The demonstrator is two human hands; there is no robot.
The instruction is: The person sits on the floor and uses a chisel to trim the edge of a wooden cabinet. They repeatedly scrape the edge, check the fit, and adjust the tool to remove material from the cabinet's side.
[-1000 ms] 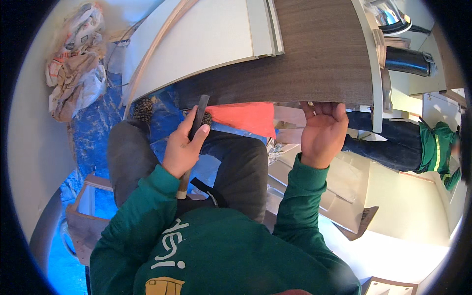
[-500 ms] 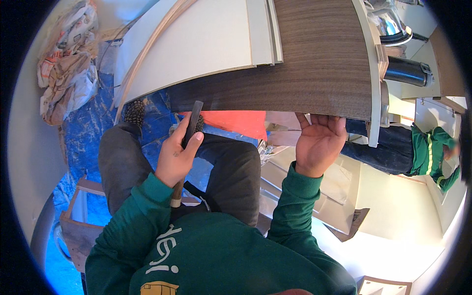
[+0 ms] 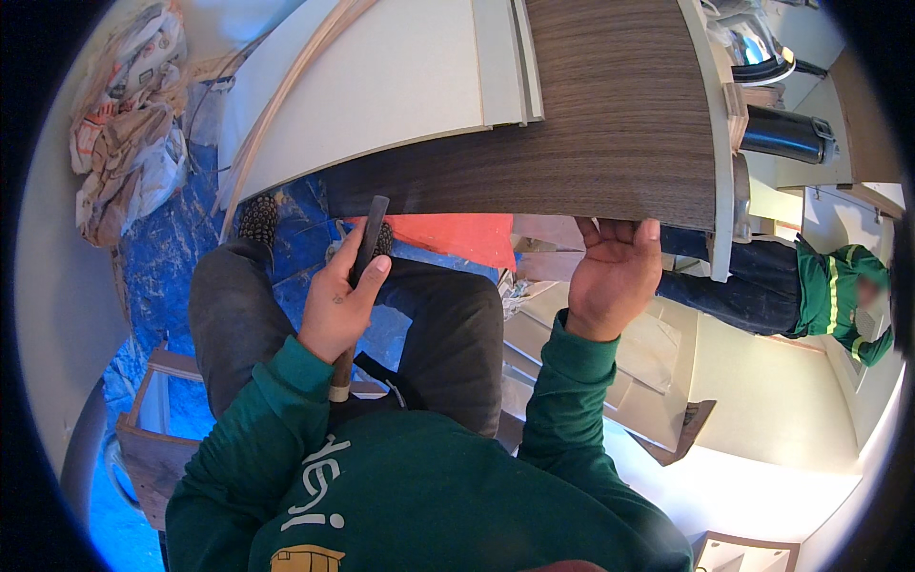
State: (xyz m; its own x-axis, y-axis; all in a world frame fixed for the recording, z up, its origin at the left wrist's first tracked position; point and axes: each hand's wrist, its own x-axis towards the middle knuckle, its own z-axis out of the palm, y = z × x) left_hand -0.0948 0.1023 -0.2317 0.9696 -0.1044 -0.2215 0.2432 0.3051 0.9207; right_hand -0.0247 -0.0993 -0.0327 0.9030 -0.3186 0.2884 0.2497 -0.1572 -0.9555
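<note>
Your left hand [image 3: 335, 303] holds a flat-bladed tool [image 3: 376, 217] above the space between your knees. The fingers are wrapped around it and the thumb lies beside the blade. This tool will probably feel stiff and rather heavy at the metal part; the wooden handle [image 3: 340, 383] should give a surer grip than the smooth blade. The blade looks dark, narrow and flat, with a squared end pointing away from you; the handle is light brown.

In front of you and toward the right is the brown panel [image 3: 620, 124], with a white panel [image 3: 391, 100] lying over its left part. The brown one seems stiff and heavy, and its edge could chip, so the lower edge is best supported by a broad hold. Its surface shows dark wood grain, and a pale strip [image 3: 721, 181] borders its right end. Your right hand [image 3: 610, 281] is palm up at the lower edge, fingers bent and close together; whether they pinch it, I cannot tell.
</note>
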